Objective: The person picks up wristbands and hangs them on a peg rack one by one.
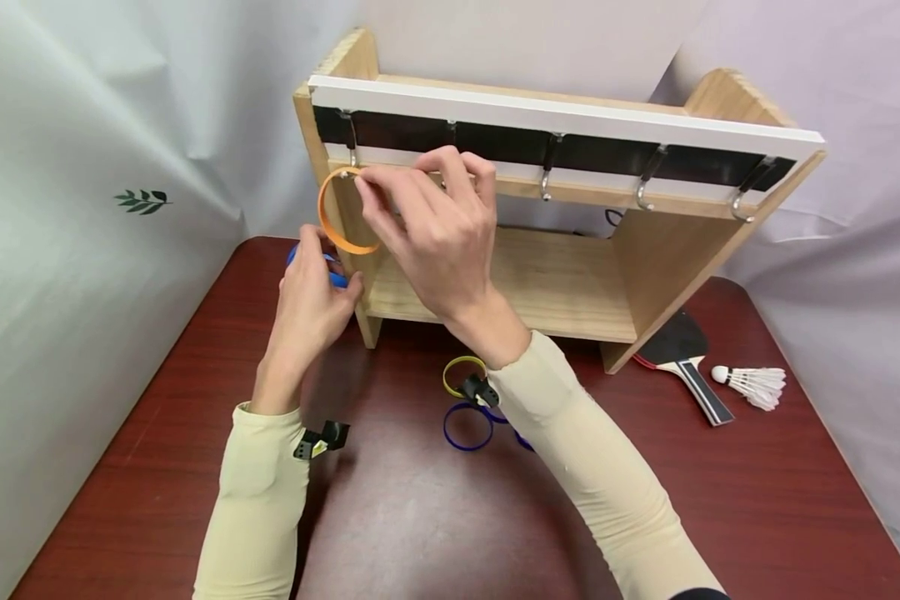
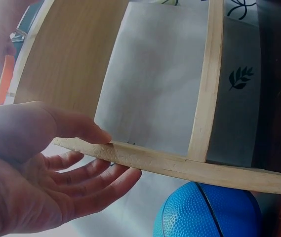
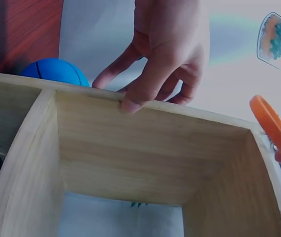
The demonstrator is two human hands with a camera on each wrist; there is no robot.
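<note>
- At the left hook (image 1: pixel 353 155), the right hand (image 1: pixel 450 225) pinches the orange ring (image 1: pixel 330 232).
- The left hand (image 1: pixel 311 296), half curled, holds the rack (image 1: pixel 577 275).
- Looks like hanging; next needs a gentle let-go.

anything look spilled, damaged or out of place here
Nothing looks spilled or clearly damaged. The wooden rack looks slightly odd: its upper side ends appear rough, perhaps just unfinished. The yellow ring and dark blue rings lie loose on the table, but that seems no fault.
</note>
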